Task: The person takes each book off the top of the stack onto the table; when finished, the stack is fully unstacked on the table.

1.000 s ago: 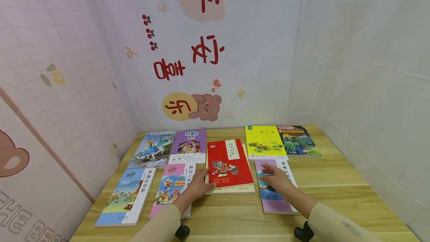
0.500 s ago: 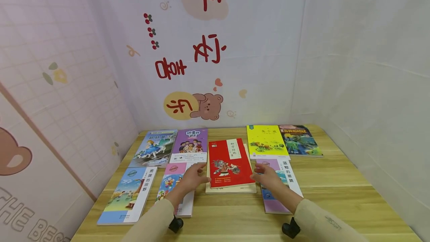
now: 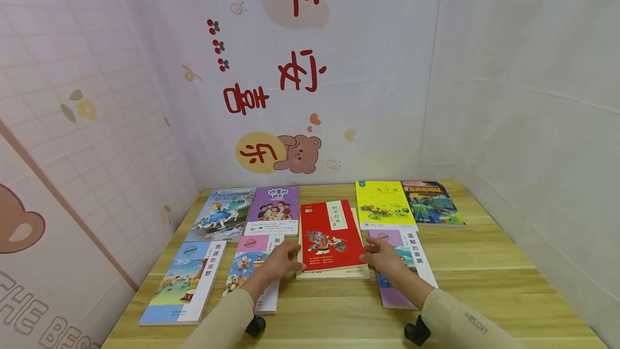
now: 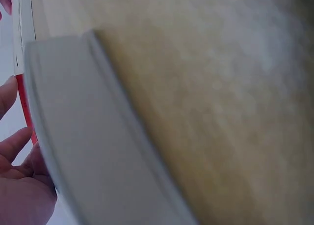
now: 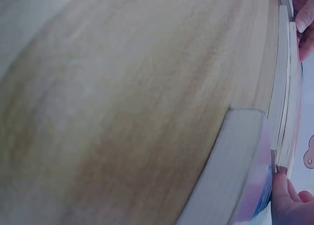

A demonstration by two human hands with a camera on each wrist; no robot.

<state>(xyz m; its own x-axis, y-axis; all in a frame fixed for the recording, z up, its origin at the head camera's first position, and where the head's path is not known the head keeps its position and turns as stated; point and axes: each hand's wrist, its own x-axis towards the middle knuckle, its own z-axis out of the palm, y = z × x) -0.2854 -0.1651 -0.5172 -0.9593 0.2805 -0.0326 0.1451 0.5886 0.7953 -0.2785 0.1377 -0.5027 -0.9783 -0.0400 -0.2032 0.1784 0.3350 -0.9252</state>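
A red paperback book (image 3: 331, 230) lies slightly askew on a cream-covered book (image 3: 334, 274), whose lower and right edges show beneath it. At the red book's lower left edge is my left hand (image 3: 277, 264), fingers and thumb spread. My right hand (image 3: 391, 269) touches the lower right edge with its fingertips, while its wrist crosses a pink-and-purple book (image 3: 391, 298). In the left wrist view, left fingers (image 4: 14, 144) meet the red cover's side. Stacked page edges (image 5: 286, 92) appear in the right wrist view, with a right fingertip against their near end.
Left of the stack lie a balloon-cover book (image 3: 247, 263), a blue-and-white book (image 3: 181, 284), a purple book (image 3: 276, 211) and a fairy-tale book (image 3: 223, 214). A yellow book (image 3: 385, 203) and a dark-covered book (image 3: 431, 203) sit at the back right of the wooden table (image 3: 494, 284).
My right hand has come left from above the pink-and-purple book to the red book's right edge. My left hand has shifted slightly off the red book's left side and back toward it.
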